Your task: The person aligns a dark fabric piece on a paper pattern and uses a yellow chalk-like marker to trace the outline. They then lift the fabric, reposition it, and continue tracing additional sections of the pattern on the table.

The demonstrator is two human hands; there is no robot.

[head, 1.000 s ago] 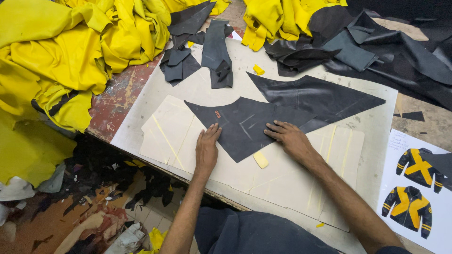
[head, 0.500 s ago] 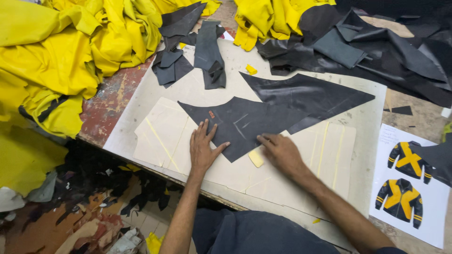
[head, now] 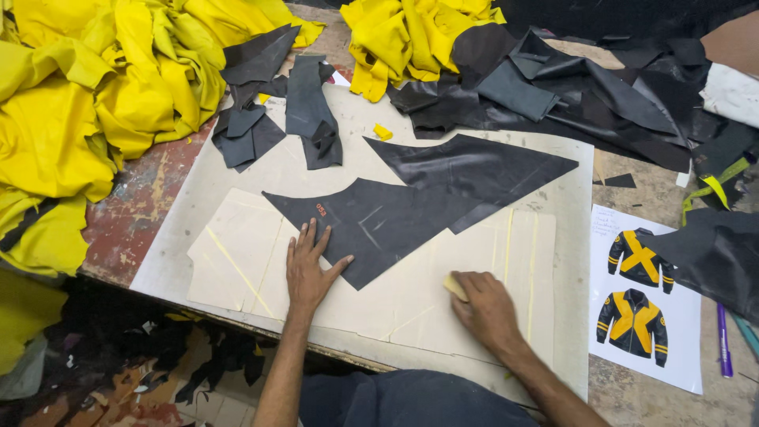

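Two hands work on one black leather piece (head: 411,213), which lies flat on a pale cutting board (head: 261,174) on the desk (head: 134,221); everything below is placed relative to that piece. The left hand (head: 310,269) lies open and flat, fingers spread, on the piece's lower left part, holding nothing and only pressing down. The right hand (head: 486,310) is just below the piece's lower edge, off the leather, its fingers curled around a small yellow block (head: 455,286) that looks like marking chalk or wax.

Only the left part of the piece is pinned. Its long right point, reaching toward the heap of black offcuts (head: 569,95) above and to the right, lies free, so a stroke from the block could, I judge, drag or wrinkle the leather there and bend any line drawn on it. Where one layer overlaps another near the middle of the piece, the block might catch and skip.

A printed sheet showing two jackets (head: 640,300) lies to the right of the piece, close to the right forearm; a sweep of that arm could push it off the desk. Yellow fabric (head: 95,103) is heaped to the left of the piece, well clear of both hands.
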